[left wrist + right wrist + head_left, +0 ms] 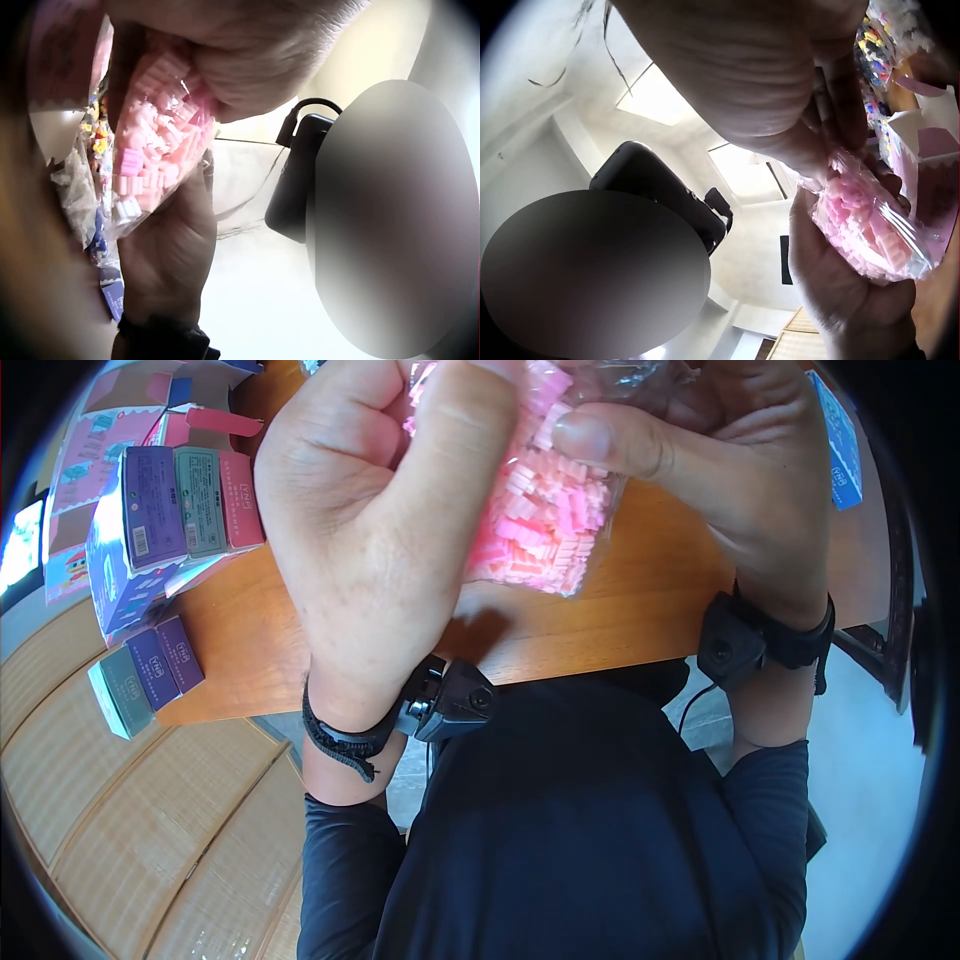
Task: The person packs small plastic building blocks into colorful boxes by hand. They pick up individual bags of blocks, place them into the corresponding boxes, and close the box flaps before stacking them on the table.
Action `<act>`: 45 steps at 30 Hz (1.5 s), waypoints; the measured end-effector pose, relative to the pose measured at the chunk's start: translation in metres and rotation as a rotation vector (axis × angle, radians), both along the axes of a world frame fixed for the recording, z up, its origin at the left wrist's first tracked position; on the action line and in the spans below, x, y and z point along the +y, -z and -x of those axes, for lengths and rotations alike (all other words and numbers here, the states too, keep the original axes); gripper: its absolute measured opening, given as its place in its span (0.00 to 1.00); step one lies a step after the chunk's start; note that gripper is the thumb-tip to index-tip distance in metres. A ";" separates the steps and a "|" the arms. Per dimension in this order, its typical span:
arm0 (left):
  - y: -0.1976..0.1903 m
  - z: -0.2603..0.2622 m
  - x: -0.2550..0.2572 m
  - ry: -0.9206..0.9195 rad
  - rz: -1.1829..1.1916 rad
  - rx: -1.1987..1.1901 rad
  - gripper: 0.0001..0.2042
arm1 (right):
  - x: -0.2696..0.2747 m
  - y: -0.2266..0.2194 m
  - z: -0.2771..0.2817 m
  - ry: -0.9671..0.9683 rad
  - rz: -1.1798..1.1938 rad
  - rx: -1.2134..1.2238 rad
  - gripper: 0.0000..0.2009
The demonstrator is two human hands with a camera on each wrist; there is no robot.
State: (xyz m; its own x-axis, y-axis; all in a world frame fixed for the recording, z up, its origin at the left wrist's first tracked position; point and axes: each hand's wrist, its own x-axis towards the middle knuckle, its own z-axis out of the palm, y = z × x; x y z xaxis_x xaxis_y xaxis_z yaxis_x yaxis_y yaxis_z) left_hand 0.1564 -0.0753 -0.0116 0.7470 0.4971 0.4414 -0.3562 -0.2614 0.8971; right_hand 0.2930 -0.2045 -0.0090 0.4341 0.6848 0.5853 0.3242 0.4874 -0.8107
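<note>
Pinching a clear bag of small pink pieces (545, 535) between them above the table (600, 625), left hand (365, 550) and right hand (745, 485) both curl in, thumbs pressed on it, seemingly at the bag-opening step; next move probably calls for parting it without spilling.

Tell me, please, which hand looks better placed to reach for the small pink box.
Probably the left hand: the head view shows it nearer the small pink box, while the right hand is across the bag of pink pieces. Both hands grip the bag.
</note>
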 end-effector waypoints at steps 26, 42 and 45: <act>-0.004 -0.019 -0.020 -0.160 -0.381 -0.108 0.19 | -0.013 -0.022 -0.006 -0.022 0.250 -0.194 0.06; -0.012 -0.009 -0.008 0.080 0.113 0.084 0.12 | -0.012 -0.017 0.002 -0.040 0.223 0.061 0.03; -0.014 -0.009 -0.010 0.054 0.099 0.081 0.13 | -0.011 -0.012 -0.004 -0.114 0.215 0.053 0.03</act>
State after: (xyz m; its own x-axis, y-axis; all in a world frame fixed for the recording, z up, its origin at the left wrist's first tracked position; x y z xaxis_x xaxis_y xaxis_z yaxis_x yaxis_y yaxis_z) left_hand 0.1656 -0.0852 0.0021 0.8052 0.4931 0.3295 -0.2929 -0.1526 0.9439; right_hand 0.2965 -0.2158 0.0035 0.3731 0.8375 0.3992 0.2316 0.3326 -0.9142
